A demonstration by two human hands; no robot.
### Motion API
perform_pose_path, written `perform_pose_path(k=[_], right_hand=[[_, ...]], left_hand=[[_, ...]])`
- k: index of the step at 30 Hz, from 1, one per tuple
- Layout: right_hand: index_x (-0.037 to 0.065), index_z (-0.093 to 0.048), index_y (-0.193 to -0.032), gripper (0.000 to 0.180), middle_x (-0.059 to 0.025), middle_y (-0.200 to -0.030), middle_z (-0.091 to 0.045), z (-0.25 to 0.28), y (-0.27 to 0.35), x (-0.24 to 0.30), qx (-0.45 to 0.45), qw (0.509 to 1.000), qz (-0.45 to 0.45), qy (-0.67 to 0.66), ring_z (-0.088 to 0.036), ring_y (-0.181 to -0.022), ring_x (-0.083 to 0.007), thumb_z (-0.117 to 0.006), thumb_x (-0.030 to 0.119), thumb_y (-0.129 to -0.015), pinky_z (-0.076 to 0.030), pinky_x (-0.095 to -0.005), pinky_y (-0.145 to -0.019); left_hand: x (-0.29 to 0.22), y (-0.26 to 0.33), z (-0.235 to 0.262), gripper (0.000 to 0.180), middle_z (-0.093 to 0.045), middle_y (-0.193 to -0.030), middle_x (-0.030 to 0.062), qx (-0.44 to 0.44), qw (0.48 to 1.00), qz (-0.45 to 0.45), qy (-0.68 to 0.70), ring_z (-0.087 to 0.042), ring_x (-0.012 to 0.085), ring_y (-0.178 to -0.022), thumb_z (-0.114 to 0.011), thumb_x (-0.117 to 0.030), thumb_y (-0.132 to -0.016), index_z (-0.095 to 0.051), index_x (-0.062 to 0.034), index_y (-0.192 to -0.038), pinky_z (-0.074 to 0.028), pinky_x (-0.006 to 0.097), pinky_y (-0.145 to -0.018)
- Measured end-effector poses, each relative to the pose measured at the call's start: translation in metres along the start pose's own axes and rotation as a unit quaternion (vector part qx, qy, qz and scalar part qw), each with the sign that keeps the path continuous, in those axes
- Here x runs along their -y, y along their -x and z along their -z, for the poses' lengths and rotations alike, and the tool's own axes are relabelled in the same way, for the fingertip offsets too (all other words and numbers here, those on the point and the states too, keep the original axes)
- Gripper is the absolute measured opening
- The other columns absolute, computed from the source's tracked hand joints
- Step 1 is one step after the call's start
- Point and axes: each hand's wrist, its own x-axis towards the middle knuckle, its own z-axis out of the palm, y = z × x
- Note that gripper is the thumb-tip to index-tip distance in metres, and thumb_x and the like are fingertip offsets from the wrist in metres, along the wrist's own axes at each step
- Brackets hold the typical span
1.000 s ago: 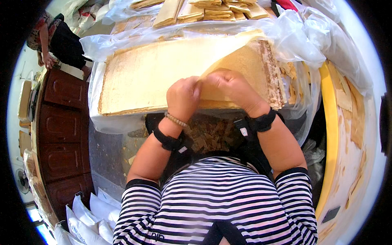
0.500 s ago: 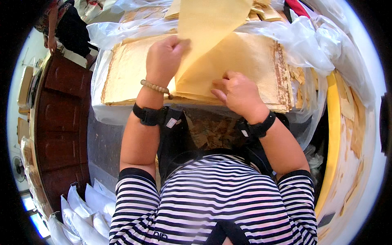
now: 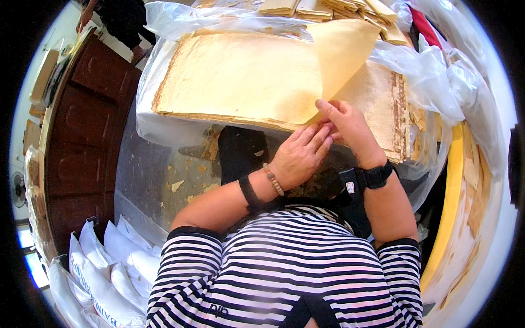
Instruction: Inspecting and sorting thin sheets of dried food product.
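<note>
Sheet (image 3: 339,60) corner pinched by right hand (image 3: 350,128), left hand (image 3: 301,156) prob. pinching too, atop stack (image 3: 235,82)

I see the worktop (image 3: 158,175), grey, dusted with tan flakes (image 3: 178,186), clear plastic sheet (image 3: 158,131) spread across it, sheet stack (image 3: 240,76) lying flat on the plastic, folded bundles (image 3: 322,6) at the far edge

A big stack of thin sheets (image 3: 235,76) lies on plastic wrap (image 3: 164,126) at 12 o'clock. One lifted sheet (image 3: 342,54) stands on it. Folded bundles (image 3: 322,8) lie behind. A wooden cabinet (image 3: 82,147) is at 9 o'clock, sacks (image 3: 104,273) at 7 o'clock.
</note>
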Motion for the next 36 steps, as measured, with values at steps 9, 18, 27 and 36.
perform_pose_path(k=[9, 18, 27, 36], right_hand=[[-0.011, -0.060, -0.116, 0.066, -0.0252, -0.092, -0.069, -0.025, 0.018, 0.032, -0.205, 0.912, 0.070, 0.348, -0.069, -0.087, -0.0337, -0.071, 0.045, -0.083, -0.054, -0.0374, -0.078], [-0.004, -0.063, -0.072, 0.046, -0.0069, -0.061, -0.057, -0.005, 0.013, 0.002, -0.167, 0.980, -0.076, -0.075, -0.053, -0.051, -0.0127, -0.061, 0.036, -0.093, -0.044, -0.0272, -0.047], [-0.007, -0.068, -0.082, 0.051, -0.0095, -0.072, -0.065, -0.012, 0.002, 0.069, -0.104, 0.985, 0.114, -0.078, -0.058, -0.063, -0.0147, -0.056, 0.041, -0.095, -0.047, -0.0282, -0.061], [-0.007, -0.070, -0.084, 0.045, -0.0117, -0.077, -0.069, -0.024, -0.024, 0.092, -0.106, 0.971, 0.154, -0.149, -0.061, -0.065, -0.0159, -0.056, 0.036, -0.093, -0.050, -0.0278, -0.062]], left_hand=[[0.003, 0.004, -0.016, 0.048, -0.054, -0.135, 0.0178, 0.021, 0.993, 0.057, -0.103, -0.048, 0.0324, -0.130, -0.064, -0.022, -0.085, -0.056, -0.0007, -0.128, -0.036, 0.043, -0.111], [0.005, 0.003, -0.026, 0.048, -0.054, -0.135, 0.0225, 0.058, 0.993, 0.026, -0.103, -0.048, 0.0348, -0.129, -0.051, -0.020, -0.090, -0.055, 0.0041, -0.131, -0.033, 0.046, -0.113], [0.009, 0.005, -0.016, 0.057, -0.046, -0.145, 0.0222, 0.056, 0.993, 0.087, -0.057, -0.039, 0.0413, -0.137, -0.067, -0.031, -0.084, -0.054, -0.0117, -0.136, -0.031, 0.056, -0.111], [0.025, 0.007, -0.004, 0.067, -0.050, -0.137, 0.0222, 0.014, 0.987, 0.158, -0.034, -0.043, 0.0375, -0.131, -0.074, -0.043, -0.079, -0.056, -0.0006, -0.128, -0.034, 0.049, -0.109]])
